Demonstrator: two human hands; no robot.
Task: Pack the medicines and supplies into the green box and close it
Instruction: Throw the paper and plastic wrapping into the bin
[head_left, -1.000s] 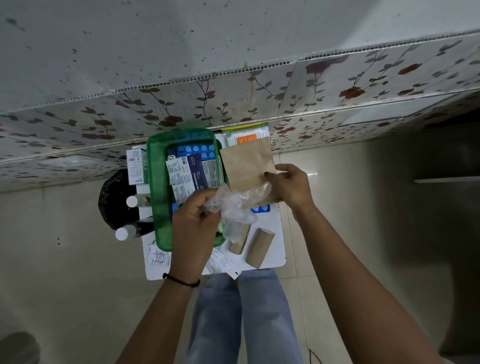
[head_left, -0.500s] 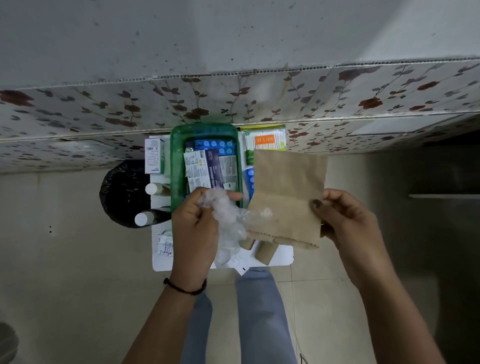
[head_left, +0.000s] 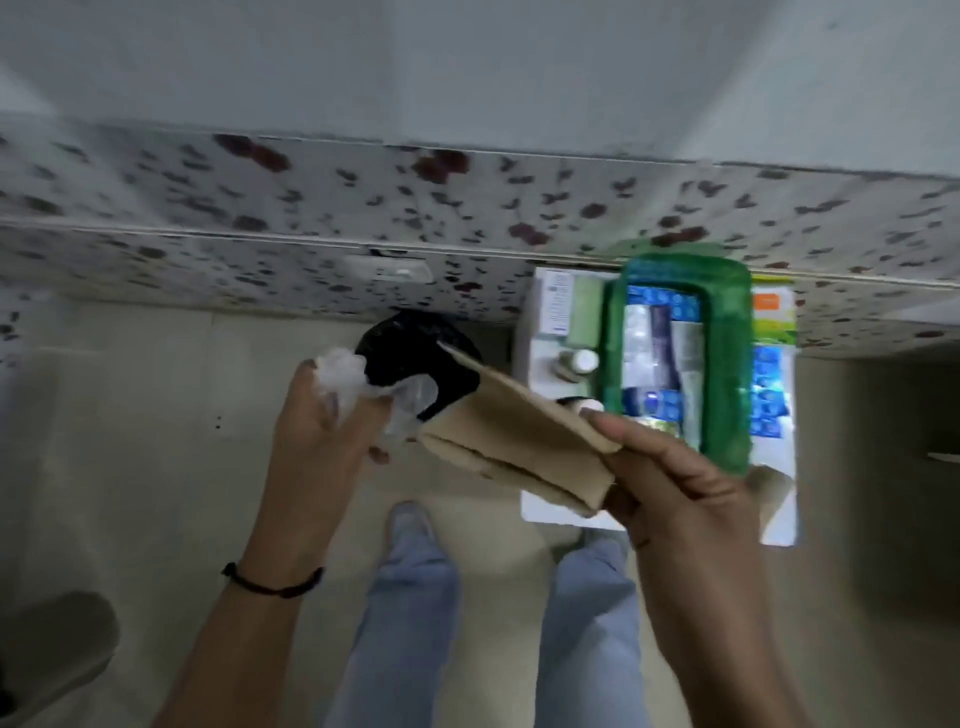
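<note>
The green box (head_left: 727, 364) lies open on a small white table (head_left: 779, 525) at the right, filled with blister packs and medicine cartons. My left hand (head_left: 317, 431) grips a crumpled clear plastic wrapper (head_left: 340, 376) out over the floor, left of the table. My right hand (head_left: 680, 499) pinches a brown paper bag (head_left: 519, 436), tilted and stretched toward the left hand. A blue blister pack (head_left: 769, 395) and a cotton-bud pack (head_left: 774, 317) lie right of the box. White-capped bottles (head_left: 579, 361) and a white carton (head_left: 556, 304) sit on its left.
A bin lined with a black bag (head_left: 415, 348) stands on the floor left of the table, just beyond the wrapper and paper bag. A floral-patterned wall (head_left: 363, 244) runs behind. My jeans-clad legs (head_left: 405, 613) are below. The image is motion-blurred.
Both hands have swung left, away from the green box, carrying the wrapper and paper bag over beside the black bin. The view has turned left too.
</note>
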